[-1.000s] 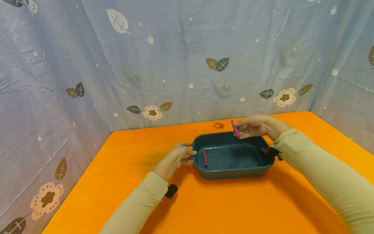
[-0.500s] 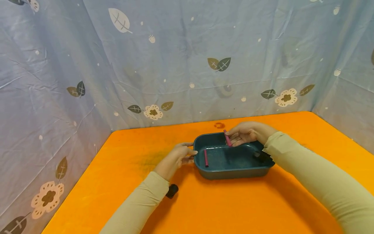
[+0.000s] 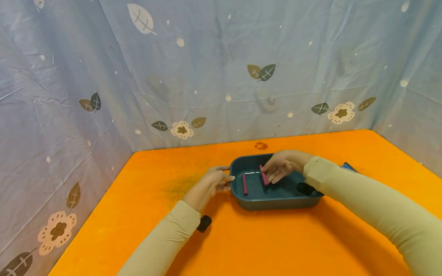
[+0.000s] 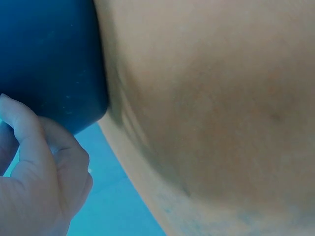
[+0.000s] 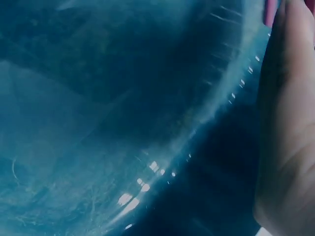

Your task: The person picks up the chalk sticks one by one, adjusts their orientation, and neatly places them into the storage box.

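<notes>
A dark teal rectangular basin (image 3: 279, 205) with rounded corners stands on the orange tabletop. My left hand (image 3: 215, 181) grips its left end, thumb over the rim and fingers outside; the left wrist view shows that hand (image 4: 42, 167) against the basin's wall (image 4: 54, 59). Inside the basin, toward the left, lies a thin magenta stick (image 3: 245, 185). My right hand (image 3: 281, 166) reaches down into the basin and pinches a second magenta stick (image 3: 264, 176), low over the floor. In the right wrist view, only a bit of magenta stick (image 5: 269, 12) shows beside the right hand (image 5: 290, 113).
A blue object (image 3: 349, 166) lies on the orange tabletop (image 3: 276, 245), partly hidden behind the right sleeve (image 3: 359, 195). A leaf-and-flower patterned curtain (image 3: 221, 76) stands at the back and both sides. Dark wrist cameras sit under both cuffs.
My right hand has moved left and down with its magenta stick, from above the basin's back rim into the basin. My left hand keeps its grip on the basin's left end.
</notes>
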The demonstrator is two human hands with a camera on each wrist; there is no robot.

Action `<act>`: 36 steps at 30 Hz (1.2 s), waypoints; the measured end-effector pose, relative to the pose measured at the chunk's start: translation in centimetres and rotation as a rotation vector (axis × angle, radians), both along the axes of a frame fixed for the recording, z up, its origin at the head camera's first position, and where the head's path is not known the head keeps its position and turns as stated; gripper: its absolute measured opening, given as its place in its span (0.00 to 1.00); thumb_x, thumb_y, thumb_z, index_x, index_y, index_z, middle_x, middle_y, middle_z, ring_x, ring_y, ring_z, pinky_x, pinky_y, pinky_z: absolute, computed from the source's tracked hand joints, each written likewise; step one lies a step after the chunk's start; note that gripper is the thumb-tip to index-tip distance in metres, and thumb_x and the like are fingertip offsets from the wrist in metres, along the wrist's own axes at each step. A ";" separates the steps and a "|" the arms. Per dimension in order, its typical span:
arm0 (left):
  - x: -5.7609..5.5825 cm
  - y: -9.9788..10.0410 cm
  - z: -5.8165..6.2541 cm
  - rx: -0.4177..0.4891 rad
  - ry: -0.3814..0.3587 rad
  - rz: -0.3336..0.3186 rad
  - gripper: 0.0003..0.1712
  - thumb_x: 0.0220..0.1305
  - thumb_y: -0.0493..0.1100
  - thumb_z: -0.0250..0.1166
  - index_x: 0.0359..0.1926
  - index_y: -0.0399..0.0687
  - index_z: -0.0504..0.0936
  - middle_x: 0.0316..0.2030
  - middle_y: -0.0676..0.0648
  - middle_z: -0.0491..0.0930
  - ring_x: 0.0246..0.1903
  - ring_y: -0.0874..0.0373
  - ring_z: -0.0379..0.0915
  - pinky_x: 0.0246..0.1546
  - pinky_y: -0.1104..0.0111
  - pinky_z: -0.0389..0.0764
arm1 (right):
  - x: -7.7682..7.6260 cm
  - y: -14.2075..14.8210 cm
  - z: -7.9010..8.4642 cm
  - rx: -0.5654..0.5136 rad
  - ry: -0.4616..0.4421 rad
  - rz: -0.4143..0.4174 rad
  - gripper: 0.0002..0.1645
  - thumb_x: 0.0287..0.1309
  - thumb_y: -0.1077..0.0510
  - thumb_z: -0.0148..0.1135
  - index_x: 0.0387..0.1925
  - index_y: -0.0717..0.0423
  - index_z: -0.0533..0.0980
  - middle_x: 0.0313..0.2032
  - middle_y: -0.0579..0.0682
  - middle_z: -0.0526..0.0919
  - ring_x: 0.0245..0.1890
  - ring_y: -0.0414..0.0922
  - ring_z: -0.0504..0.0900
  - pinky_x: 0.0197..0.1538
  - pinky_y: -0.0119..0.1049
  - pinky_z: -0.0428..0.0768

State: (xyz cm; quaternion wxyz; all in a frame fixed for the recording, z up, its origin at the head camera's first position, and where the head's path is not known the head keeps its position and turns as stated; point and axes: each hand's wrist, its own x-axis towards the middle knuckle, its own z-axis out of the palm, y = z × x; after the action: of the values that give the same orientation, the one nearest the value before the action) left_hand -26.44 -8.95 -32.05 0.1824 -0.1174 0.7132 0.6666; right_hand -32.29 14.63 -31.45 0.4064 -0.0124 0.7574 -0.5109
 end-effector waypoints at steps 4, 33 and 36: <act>0.0 0.0 -0.1 -0.010 0.006 -0.001 0.31 0.65 0.28 0.61 0.68 0.41 0.68 0.40 0.41 0.74 0.22 0.55 0.68 0.20 0.74 0.76 | 0.0 -0.7 -0.5 0.035 0.007 -0.002 0.12 0.71 0.63 0.51 0.46 0.70 0.74 0.30 0.55 0.83 0.28 0.44 0.84 0.39 0.35 0.84; 0.1 0.2 -0.3 0.018 0.022 0.029 0.31 0.64 0.26 0.61 0.67 0.40 0.68 0.37 0.41 0.72 0.22 0.56 0.67 0.21 0.74 0.77 | -0.2 -4.3 -1.3 0.090 0.010 0.014 0.16 0.70 0.64 0.52 0.51 0.74 0.72 0.26 0.55 0.81 0.26 0.43 0.81 0.41 0.37 0.84; 0.1 0.1 -0.4 0.021 0.026 0.023 0.31 0.64 0.26 0.61 0.68 0.39 0.67 0.37 0.41 0.71 0.22 0.56 0.66 0.21 0.74 0.77 | -0.2 -4.3 -1.5 0.080 0.011 0.022 0.17 0.70 0.65 0.51 0.53 0.76 0.71 0.28 0.56 0.82 0.27 0.44 0.83 0.43 0.38 0.83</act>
State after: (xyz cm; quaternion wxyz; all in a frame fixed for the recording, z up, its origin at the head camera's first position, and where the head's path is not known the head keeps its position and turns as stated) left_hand -26.35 -8.85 -32.43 0.1667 -0.1148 0.7071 0.6775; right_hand -32.53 10.33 -32.94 0.4081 -0.0071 0.7792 -0.4756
